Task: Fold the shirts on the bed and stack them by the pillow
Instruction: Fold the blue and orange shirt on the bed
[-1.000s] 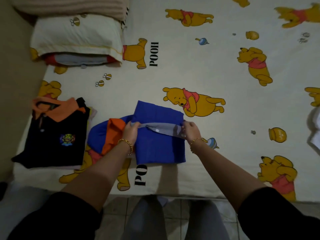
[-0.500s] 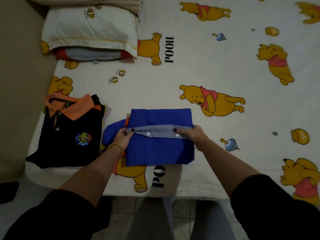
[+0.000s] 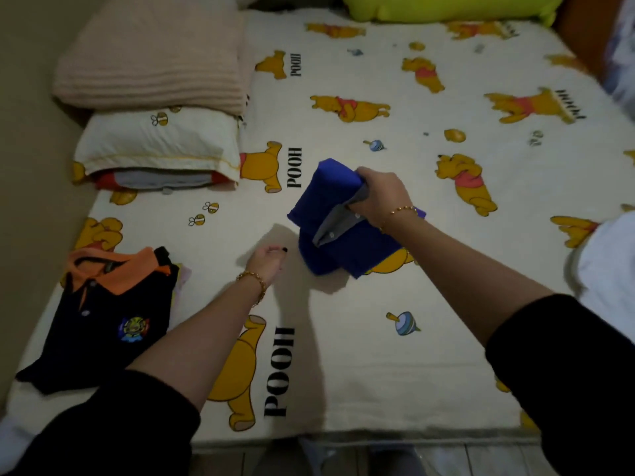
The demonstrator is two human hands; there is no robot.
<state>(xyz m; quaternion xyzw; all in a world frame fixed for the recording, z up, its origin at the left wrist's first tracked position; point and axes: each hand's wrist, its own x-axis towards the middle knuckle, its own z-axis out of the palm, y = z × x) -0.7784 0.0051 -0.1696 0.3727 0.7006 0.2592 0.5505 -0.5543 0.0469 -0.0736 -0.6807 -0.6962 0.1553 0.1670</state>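
Note:
A folded blue shirt [image 3: 340, 221] with a grey button placket hangs lifted off the bed in the middle, gripped at its upper right by my right hand [image 3: 378, 197]. My left hand [image 3: 266, 264] rests low over the sheet to the shirt's left, holding nothing, fingers loosely curled. A folded black shirt with an orange collar [image 3: 103, 314] lies at the bed's left front on top of other pale clothes. The white pillow [image 3: 158, 142] sits at the far left.
A pink ribbed blanket [image 3: 151, 53] lies behind the pillow, and red and grey cloth shows under the pillow. A white garment [image 3: 608, 262] is at the right edge. A lime cushion [image 3: 446, 5] lines the far side. The bed's front edge meets tiled floor.
My right hand has picked the blue shirt up off the bed and carried it away and to the right. My left hand has let go of it. The camera view has tilted up.

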